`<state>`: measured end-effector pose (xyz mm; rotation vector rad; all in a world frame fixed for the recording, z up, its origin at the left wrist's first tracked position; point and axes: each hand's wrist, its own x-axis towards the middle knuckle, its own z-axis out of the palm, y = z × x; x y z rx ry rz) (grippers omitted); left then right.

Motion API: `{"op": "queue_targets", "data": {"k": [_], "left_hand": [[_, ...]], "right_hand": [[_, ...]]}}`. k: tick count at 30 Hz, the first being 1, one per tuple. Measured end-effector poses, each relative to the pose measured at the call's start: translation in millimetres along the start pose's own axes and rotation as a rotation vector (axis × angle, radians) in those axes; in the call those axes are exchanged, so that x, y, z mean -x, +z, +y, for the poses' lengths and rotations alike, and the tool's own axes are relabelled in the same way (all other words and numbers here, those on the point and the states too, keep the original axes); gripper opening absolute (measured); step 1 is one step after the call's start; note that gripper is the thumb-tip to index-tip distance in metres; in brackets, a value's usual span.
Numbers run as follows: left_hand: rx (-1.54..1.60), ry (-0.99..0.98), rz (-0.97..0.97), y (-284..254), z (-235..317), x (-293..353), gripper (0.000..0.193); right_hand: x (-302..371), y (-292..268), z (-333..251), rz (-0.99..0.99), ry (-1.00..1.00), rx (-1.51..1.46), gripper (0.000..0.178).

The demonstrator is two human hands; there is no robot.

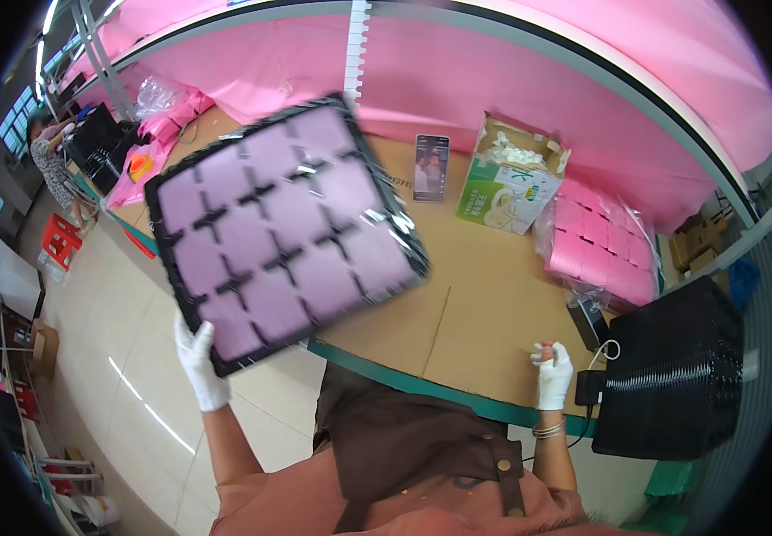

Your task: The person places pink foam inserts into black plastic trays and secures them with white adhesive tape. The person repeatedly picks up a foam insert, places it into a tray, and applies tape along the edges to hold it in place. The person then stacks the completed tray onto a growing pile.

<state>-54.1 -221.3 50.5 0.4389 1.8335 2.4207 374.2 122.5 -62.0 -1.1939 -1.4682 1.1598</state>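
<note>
My left hand (198,362), in a white glove, is closed on the near left corner of a black tray (283,252). The tray is raised and tilted over the left part of the table, with several lilac square panels in a grid inside its black rim. Dark cross-shaped gaps part the panels, and the tray is a little blurred. Above the table's front edge at the right is my right hand (553,377), also gloved, with a bare fingertip showing. Its fingers are curled in and nothing shows in them. A black box-shaped device (591,388) with cables is close beside it.
On the brown table (457,313) stand a phone (431,170) and an open green-and-white carton (507,192) with white scraps. A bagged stack of pink panels (600,243) and black stacked trays (672,371) lie right. Far left, a person (51,161) stands near a red stool (62,239).
</note>
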Motion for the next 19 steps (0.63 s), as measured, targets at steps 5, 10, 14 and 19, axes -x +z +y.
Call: {"op": "queue_targets", "data": {"k": [5,10,14,19], "left_hand": [[0.073,-0.055,0.136,-45.6,-29.1,-97.3,0.051],[-0.173,-0.099,0.212,-108.7,-80.7,-163.3,0.035],[-0.366,-0.176,0.142,-97.3,-102.2,-186.5,0.030],[-0.417,-0.044,-0.038,-101.1,-181.3,-240.8,0.051]], "right_hand": [[17.9,21.4,-32.6,-0.117,-0.045,0.179,0.015],[34.5,33.3,-30.5,-0.256,-0.128,0.294,0.011],[45.3,20.3,-48.6,-0.225,-0.145,0.321,0.012],[51.1,-4.6,-113.4,-0.157,-0.416,0.510,0.012]]}}
